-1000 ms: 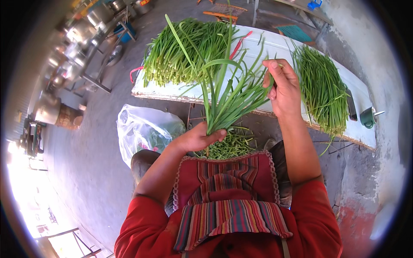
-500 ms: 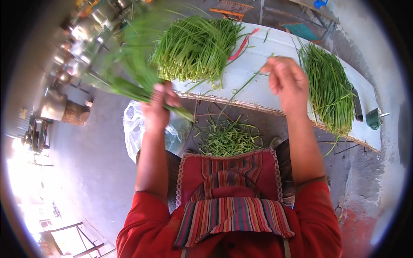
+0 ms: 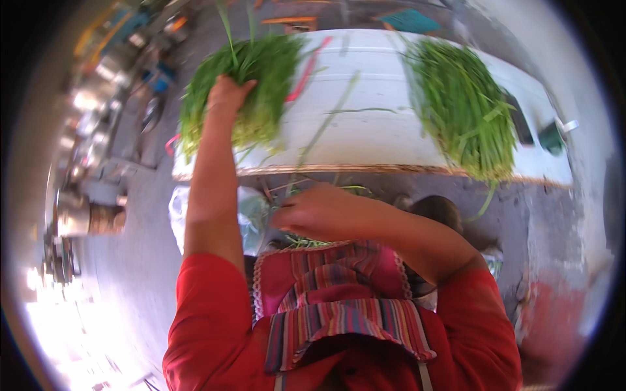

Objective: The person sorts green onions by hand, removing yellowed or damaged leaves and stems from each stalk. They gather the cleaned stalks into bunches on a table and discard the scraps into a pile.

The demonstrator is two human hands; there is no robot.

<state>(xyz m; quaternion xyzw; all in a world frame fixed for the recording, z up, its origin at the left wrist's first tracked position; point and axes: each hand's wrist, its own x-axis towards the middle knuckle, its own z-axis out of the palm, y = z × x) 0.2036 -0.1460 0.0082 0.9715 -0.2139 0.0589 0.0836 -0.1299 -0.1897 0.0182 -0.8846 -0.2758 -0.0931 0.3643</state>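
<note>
Left grip on the left pile of greens, at the left end of the tabletop; clenched or loose, can't make out! Right grip, blurred, unreadable too. Greens look light, bendy, easily bruised: best held near pale ends.

The left hand touches green stalks on a white table, the right hand apart.
</note>
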